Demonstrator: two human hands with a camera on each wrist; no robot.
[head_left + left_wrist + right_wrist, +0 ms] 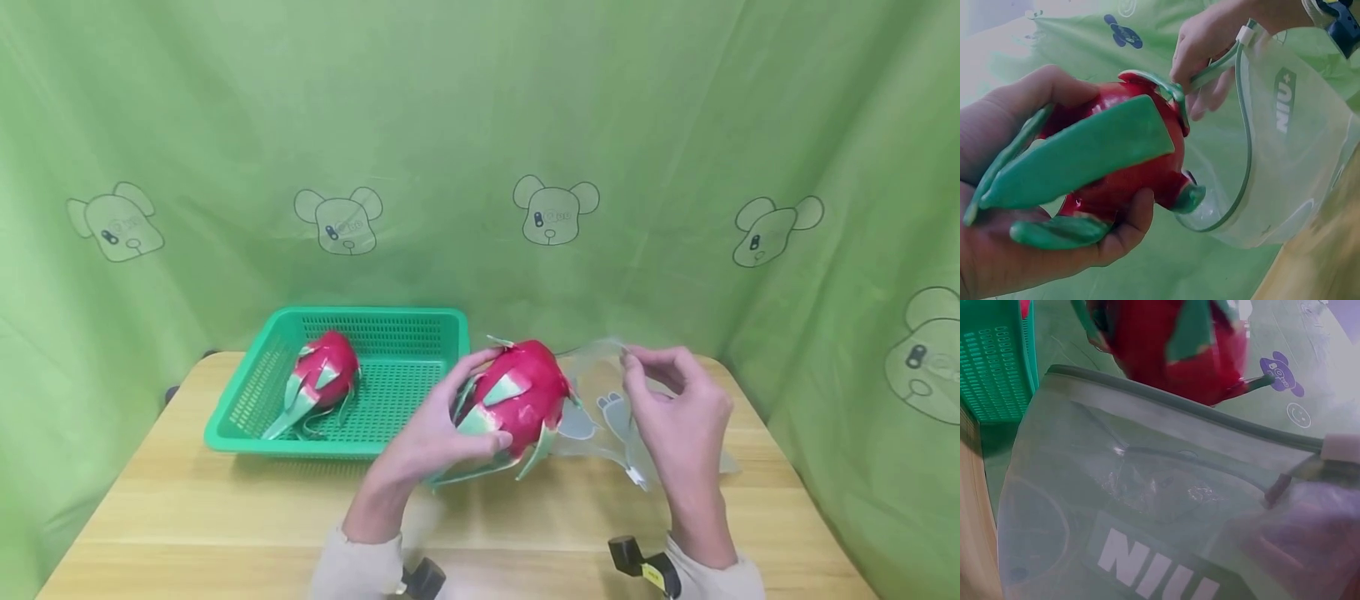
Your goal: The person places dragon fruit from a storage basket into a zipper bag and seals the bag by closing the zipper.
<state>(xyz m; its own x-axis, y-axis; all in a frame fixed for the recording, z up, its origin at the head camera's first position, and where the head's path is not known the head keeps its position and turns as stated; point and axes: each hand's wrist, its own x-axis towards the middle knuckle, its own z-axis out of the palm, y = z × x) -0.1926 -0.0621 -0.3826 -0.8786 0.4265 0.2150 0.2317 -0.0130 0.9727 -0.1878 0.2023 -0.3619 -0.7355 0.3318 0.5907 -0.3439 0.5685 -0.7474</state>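
My left hand point(442, 425) grips a red dragon fruit point(528, 396) with green leaf-like scales, thumb on the near side and fingers behind. In the left wrist view its far end sits right at the open mouth of a clear zip bag point(1297, 144). My right hand point(678, 417) pinches the upper edge of that bag, which hangs with its mouth toward the fruit. White lettering and a pale slider point(1245, 34) show on the bag. A second dragon fruit point(330, 367) lies in the left part of a green basket point(337, 447).
The basket stands at the back left of the wooden table point(247, 517). Behind and beside the table hangs a green curtain point(450, 125) printed with bear heads. Each wrist wears a small black camera, such as the right one point(626, 556).
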